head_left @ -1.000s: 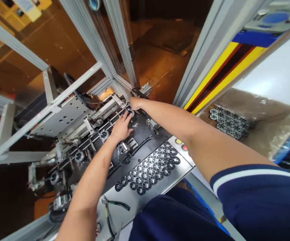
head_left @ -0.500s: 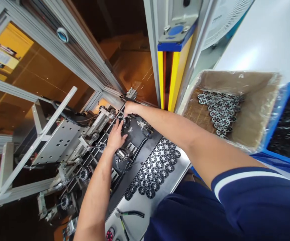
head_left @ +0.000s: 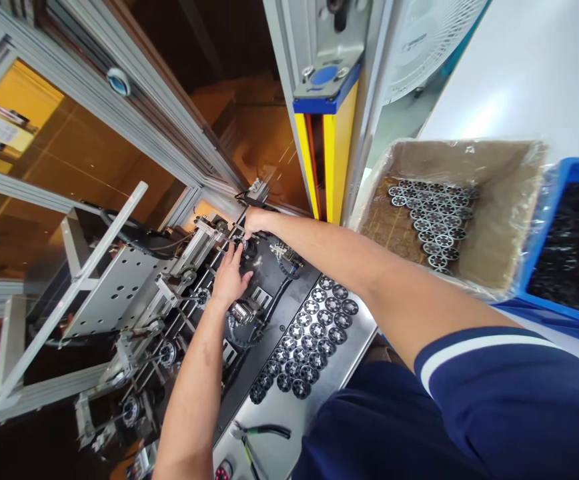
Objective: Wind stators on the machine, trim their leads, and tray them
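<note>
My left hand (head_left: 229, 277) reaches into the machine with its fingers stretched out and thumb apart. Its fingertips touch or nearly touch a round spoked wheel (head_left: 241, 245) in the far station of the fixture. From the other side, my right hand (head_left: 256, 221) bends down over the same spot, fingers curled together; what lies between them is hidden. Further spoked wheels sit in the nearer stations, one wheel (head_left: 168, 353) beside the rail and another wheel (head_left: 131, 409) closer to me. Rows of black spoked wheels (head_left: 308, 342) lie on the metal ledge (head_left: 282, 427) in front of the machine.
Cutting pliers (head_left: 249, 437) and a red button (head_left: 223, 470) are at the ledge's near end. A yellow light-curtain post (head_left: 339, 153) rises beside my right forearm. To the right are a plastic-lined box (head_left: 499, 247) of metal rings, a blue bin (head_left: 539, 240) and a white fan (head_left: 432, 47).
The view has shifted slightly, moving the post and box leftward in the picture. Both hands stay at the far station, with little visible change in their fingers.
</note>
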Demonstrator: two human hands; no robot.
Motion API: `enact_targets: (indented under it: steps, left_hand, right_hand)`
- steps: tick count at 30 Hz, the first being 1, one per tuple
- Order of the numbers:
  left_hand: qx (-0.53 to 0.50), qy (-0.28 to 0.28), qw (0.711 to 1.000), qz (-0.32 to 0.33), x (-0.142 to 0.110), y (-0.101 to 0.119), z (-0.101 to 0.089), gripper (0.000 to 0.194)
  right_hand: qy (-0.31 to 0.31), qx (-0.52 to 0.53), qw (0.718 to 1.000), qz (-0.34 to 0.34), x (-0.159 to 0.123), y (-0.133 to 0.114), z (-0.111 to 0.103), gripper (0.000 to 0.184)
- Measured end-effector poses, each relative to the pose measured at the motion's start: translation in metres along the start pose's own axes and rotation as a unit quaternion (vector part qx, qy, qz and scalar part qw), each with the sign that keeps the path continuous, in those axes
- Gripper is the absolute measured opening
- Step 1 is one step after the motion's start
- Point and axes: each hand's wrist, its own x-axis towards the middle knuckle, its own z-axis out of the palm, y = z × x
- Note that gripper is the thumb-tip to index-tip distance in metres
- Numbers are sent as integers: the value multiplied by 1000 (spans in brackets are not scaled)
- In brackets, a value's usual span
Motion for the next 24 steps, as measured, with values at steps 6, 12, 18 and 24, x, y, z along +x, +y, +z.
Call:
enact_targets:
  steps: [6, 12, 18, 24]
  left_hand:
    - [-5, -3, 1000, -5, -1, 4, -3, 87]
    - [-5, -34, 999, -32, 0, 1, -3, 90]
    - [-18, -43, 998, -33, 2, 5, -14, 92]
    - [-103, 86, 986, -98, -41, 29, -36, 78]
  right_hand:
    - [12, -2, 1000, -21, -10, -2, -6, 33]
    - [-8, -20, 1000, -23, -12, -14, -4, 33]
    - [48, -39, 998, -21, -42, -25, -17, 34]
    - [215, -131, 955, -156, -141, -11, -7, 30]
